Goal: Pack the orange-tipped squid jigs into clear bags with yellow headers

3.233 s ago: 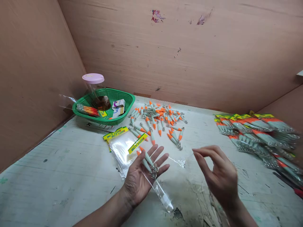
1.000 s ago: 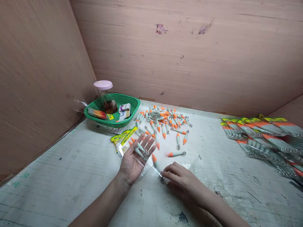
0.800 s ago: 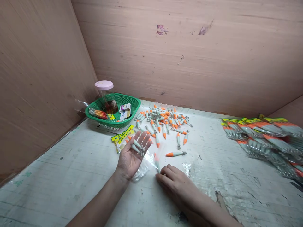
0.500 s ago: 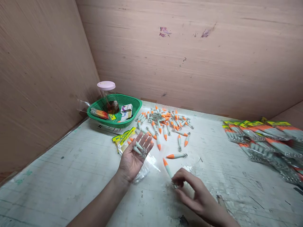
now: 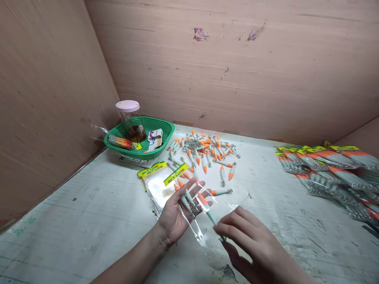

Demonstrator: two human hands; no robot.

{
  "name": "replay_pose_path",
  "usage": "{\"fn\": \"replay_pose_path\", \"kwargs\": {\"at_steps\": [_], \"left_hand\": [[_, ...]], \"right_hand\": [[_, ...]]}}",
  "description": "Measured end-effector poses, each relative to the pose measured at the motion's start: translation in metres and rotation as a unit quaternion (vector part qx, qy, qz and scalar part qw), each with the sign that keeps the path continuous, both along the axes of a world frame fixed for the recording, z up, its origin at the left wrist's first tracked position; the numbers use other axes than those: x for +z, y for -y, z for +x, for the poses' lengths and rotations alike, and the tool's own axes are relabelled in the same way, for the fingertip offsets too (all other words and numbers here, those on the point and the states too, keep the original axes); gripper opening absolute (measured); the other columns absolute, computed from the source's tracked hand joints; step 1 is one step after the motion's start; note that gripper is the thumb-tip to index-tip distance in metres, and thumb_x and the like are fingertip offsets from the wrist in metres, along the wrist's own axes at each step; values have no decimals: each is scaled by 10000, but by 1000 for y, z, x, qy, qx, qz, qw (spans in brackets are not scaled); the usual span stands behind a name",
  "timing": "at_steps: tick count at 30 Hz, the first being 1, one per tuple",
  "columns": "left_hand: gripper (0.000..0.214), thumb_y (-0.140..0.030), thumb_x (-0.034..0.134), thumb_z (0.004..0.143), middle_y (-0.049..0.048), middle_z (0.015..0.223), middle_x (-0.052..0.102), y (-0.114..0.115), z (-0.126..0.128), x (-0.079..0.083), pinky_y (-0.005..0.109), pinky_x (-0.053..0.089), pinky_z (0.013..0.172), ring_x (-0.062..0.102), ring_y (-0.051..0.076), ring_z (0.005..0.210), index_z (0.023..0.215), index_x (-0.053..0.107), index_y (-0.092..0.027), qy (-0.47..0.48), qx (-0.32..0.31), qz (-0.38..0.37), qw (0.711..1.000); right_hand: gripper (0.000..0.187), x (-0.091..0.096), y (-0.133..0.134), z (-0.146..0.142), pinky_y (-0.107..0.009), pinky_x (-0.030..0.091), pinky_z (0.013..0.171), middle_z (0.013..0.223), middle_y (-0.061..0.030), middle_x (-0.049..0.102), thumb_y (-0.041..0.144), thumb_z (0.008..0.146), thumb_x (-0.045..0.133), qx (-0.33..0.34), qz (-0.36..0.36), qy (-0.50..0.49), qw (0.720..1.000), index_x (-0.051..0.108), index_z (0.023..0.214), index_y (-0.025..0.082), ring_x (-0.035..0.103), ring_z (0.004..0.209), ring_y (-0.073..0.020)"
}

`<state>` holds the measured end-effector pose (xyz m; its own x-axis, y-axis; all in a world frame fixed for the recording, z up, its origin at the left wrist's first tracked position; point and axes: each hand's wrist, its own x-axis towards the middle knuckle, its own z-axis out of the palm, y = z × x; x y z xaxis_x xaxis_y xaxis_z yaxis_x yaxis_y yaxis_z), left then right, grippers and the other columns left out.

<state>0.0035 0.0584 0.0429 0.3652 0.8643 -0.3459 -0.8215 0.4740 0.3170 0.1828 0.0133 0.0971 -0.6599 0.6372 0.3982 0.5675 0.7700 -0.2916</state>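
Observation:
My left hand [image 5: 174, 221] is palm up at the centre, its thumb bent over two pale lures [image 5: 186, 199] with orange tips and wire hook crowns. A clear plastic bag [image 5: 197, 232] with a yellow-green BCT LURE header [image 5: 176, 174] stretches across that palm and fingers. My right hand [image 5: 248, 236], to the right, pinches another orange-tipped lure [image 5: 209, 209] near its hook end. Its orange tip points at my left fingers, overlapping the bag; I cannot tell whether it is inside. More header bags [image 5: 152, 169] lie on the table left of my left hand.
Behind my hands is a heap of loose lures [image 5: 204, 148]. A green basket [image 5: 139, 154] at back left holds a lidded cup [image 5: 128, 108] and packets. Filled lure packs [image 5: 334, 169] are piled on the right. Wooden panels [image 5: 183, 71] stand behind and left.
My left hand has moved slightly right and down, and a headered bag now lies across it. My right hand has lifted its lure toward my left hand.

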Motion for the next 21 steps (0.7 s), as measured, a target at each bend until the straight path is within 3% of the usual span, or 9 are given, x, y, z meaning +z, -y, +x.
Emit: {"fn": "replay_pose_path", "kwargs": {"at_steps": [2,7,13,17,21], "left_hand": [[348,-252,537,851,116,1263,582,1,2,1,474,423,988,558,303,1136,1185,573,-162,-3,-8,-10,1000],[397,-254,535,856,146,1244,589,3,4,2,475,428,980,572,294,1121,1239,514,-151,-2,-12,-12,1000],[453,-286,527,863,162,1240,591,5,5,2,493,432,967,577,304,1111,1291,458,-155,5,-19,-1,1000],[446,-253,516,868,167,1201,616,9,8,3,488,437,961,585,302,1099,1296,455,-142,5,-22,-6,1000],[440,-233,511,867,164,1163,637,10,10,3,473,448,950,594,299,1086,1292,461,-133,-6,-24,-9,1000]], "right_hand": [[292,-12,0,-3,-333,489,599,874,-81,673,49,824,483,-35,67,-4,997,535,1086,169,550,709,-192],[299,-24,4,-2,-391,484,687,1119,-142,633,63,861,434,-68,122,1,990,573,1103,169,555,858,-238],[328,-33,2,-5,-339,431,613,832,-94,635,37,835,489,-106,137,-58,983,577,1125,160,519,712,-194],[257,-39,1,-13,-337,384,609,806,-66,655,36,821,519,-123,131,-83,980,602,1023,172,499,676,-186],[300,-36,5,-20,-337,381,610,824,-65,660,59,845,502,-129,165,-89,974,601,1096,189,501,683,-183]]}}
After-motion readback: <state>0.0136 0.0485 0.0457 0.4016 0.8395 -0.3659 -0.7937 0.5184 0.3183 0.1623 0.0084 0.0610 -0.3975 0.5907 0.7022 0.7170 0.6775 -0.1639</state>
